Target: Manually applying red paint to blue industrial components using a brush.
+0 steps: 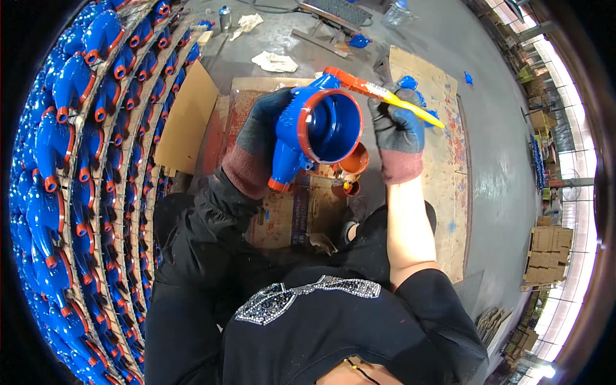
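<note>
My left hand (266, 122), in a dark glove with a reddish cuff, is closed on a blue metal housing (287, 142). Its large round opening has an orange-red rim and faces up toward me, and its smaller ports have orange-red ends too. In my right hand (398, 125), also gloved, is a paintbrush (391, 97) with a yellow handle and an orange-red front part. The brush's front end is at the housing's far port; its bristles cannot be made out. Below the housing, partly hidden by it, are an orange-red paint bowl (355, 160) and a small cup (351, 188).
Stacked layers of similar blue housings (54, 151) with orange-red rims rise at the left, beside a cardboard sheet (186, 119). Paint-stained cardboard (443, 167) covers the floor at right. White rags (274, 62), a spray can (224, 19) and a plastic bottle (396, 13) lie farther off.
</note>
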`<action>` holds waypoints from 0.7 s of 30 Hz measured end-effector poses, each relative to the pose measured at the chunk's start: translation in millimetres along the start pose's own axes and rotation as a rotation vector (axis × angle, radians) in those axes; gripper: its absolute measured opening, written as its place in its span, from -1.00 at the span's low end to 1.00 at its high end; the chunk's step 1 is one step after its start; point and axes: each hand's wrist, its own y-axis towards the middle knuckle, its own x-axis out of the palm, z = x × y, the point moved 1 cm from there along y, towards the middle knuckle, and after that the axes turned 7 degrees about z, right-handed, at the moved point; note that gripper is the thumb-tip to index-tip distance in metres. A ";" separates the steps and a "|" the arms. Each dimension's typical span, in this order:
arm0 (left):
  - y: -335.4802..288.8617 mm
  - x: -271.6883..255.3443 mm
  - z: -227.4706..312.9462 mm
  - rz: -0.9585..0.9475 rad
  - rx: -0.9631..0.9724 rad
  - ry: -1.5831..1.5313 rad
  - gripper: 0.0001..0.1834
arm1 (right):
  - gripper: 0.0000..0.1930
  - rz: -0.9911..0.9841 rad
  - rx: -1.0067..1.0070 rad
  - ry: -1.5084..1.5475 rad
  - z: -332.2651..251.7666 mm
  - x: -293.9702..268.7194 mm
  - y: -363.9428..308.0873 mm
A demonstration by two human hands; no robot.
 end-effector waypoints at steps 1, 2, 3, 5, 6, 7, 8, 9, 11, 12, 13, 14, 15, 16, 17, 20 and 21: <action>-2.0 -0.4 -3.3 0.017 -0.003 -0.152 -0.44 | -0.69 -0.008 0.030 0.074 5.9 -0.7 -0.9; -3.2 -1.8 -6.6 0.035 -0.008 -0.304 -0.43 | -0.68 -0.015 0.062 0.147 13.8 -6.0 -0.8; -3.2 -3.8 -9.4 0.027 -0.001 -0.304 -0.43 | -0.68 -0.049 0.096 0.220 20.1 -4.7 -0.2; -2.1 -9.9 -17.2 -0.073 -0.003 -0.301 -0.36 | -0.63 -0.008 0.132 0.215 26.9 -5.4 -1.9; -2.4 -7.5 -15.5 -0.119 -0.003 -0.297 -0.33 | -0.59 -0.023 0.164 0.231 31.8 -9.2 -0.6; 2.0 2.6 -14.9 0.189 -0.007 -0.432 -0.28 | -0.59 -0.027 0.165 0.231 37.6 -14.2 1.2; 3.9 -1.5 -14.7 0.190 -0.005 -0.433 -0.28 | -0.53 -0.036 0.137 0.224 43.7 -19.9 3.6; 1.7 -6.2 -15.4 -0.023 -0.047 -0.428 -0.27 | -0.48 -0.041 0.118 0.221 47.3 -13.3 1.7; 2.6 -15.2 -15.0 -0.221 -0.087 -0.427 -0.25 | -0.48 0.021 0.165 0.155 47.6 -3.5 4.1; 4.1 -16.8 -13.3 -0.309 -0.097 -0.403 -0.23 | -0.47 0.082 0.204 0.086 47.3 2.7 2.1; 7.9 -16.2 -13.9 -0.409 -0.109 -0.377 -0.22 | -0.53 0.062 0.227 0.131 46.1 -7.0 11.9; 7.9 -13.5 -16.9 -0.404 -0.115 -0.386 -0.22 | -0.58 0.122 0.277 0.169 41.6 -19.1 16.0; 4.4 -10.1 -14.7 -0.286 -0.087 -0.367 -0.21 | -0.61 0.053 0.212 0.145 38.8 -6.0 13.0; 4.4 -5.5 -14.8 -0.185 -0.066 -0.351 -0.20 | -0.63 -0.015 0.132 0.110 29.7 5.8 10.7; 6.5 -4.2 -14.8 -0.150 -0.041 -0.315 -0.20 | -0.67 -0.131 0.071 0.085 23.5 -3.4 17.1; 12.7 -15.1 -13.0 -0.174 -0.025 -0.371 -0.20 | -0.66 0.002 -0.077 0.001 8.4 -1.4 19.9; 11.6 -15.6 -10.9 -0.154 0.036 -0.339 -0.22 | -0.66 -0.051 -0.137 -0.084 2.4 4.9 16.1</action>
